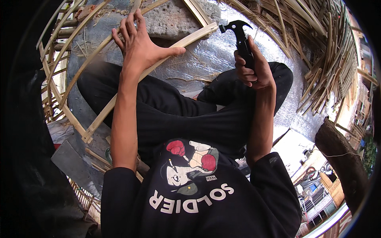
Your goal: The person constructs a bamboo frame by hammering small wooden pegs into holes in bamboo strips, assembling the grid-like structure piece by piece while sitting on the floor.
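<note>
Far left, a curved lattice of pale strips (51, 81) stands up tall, and close in below it on the left sits a bent grey sheet (75, 156). Moving across, here's the left hand (139, 53), its grip spread wide, fingers splayed toward the far side, thumb stretched out over a long wooden strip (196, 37)! Whether it presses the wood, I can't tell. That strip slants from a corner joint at near left up to the far middle, its far end by the edge of a rough grey block (178, 18). Beneath, between the dark-clad legs (166, 97) and the block, a silvery sheet (168, 77) gleams. Now right of centre: the right hand (256, 69) has its grip wrapped firmly around a black claw hammer (243, 41), head up, striking face just beside the strip's end! Far right, a thick heap of split strips (335, 51) fans out, and on the near right leans a dark log (339, 144).
</note>
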The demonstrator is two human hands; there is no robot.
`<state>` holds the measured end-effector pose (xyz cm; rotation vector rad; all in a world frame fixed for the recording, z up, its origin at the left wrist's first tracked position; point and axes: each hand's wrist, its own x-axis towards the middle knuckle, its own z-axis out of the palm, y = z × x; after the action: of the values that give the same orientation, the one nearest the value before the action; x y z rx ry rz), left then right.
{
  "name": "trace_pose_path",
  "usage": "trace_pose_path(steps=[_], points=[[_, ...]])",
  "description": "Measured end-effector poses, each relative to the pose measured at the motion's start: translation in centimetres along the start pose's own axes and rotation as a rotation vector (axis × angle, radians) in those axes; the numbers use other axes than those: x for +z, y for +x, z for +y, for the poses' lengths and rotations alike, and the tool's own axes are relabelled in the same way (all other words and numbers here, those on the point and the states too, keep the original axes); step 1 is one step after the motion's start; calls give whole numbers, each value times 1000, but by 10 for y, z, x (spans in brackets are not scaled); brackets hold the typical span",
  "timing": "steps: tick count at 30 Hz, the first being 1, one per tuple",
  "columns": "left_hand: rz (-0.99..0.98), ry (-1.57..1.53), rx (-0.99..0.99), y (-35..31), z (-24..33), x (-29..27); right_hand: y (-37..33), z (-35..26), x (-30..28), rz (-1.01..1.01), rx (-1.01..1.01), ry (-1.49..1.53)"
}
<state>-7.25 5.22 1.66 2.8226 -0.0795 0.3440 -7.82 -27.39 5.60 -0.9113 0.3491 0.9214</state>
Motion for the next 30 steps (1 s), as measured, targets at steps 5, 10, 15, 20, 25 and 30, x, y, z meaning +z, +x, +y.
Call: trace_pose_path(steps=[5, 10, 15, 20, 25, 30], points=[[-35, -10, -11, 3, 9, -5, 9, 10, 22, 294, -39, -179], [0, 2, -1, 1, 4, -2, -4, 0, 35, 311, -21, -326], [-1, -3, 5, 2, 5, -1, 1, -26, 31, 529, 11, -734], [-7, 25, -21, 1, 8, -3, -33, -78, 82, 603, -337, -1026], [250, 220, -101, 12, 34, -18, -5, -49, 70, 584, -342, -1109], [-183, 36, -170, 11, 22, -26, -33, -69, 60, 600, -2, -1153]])
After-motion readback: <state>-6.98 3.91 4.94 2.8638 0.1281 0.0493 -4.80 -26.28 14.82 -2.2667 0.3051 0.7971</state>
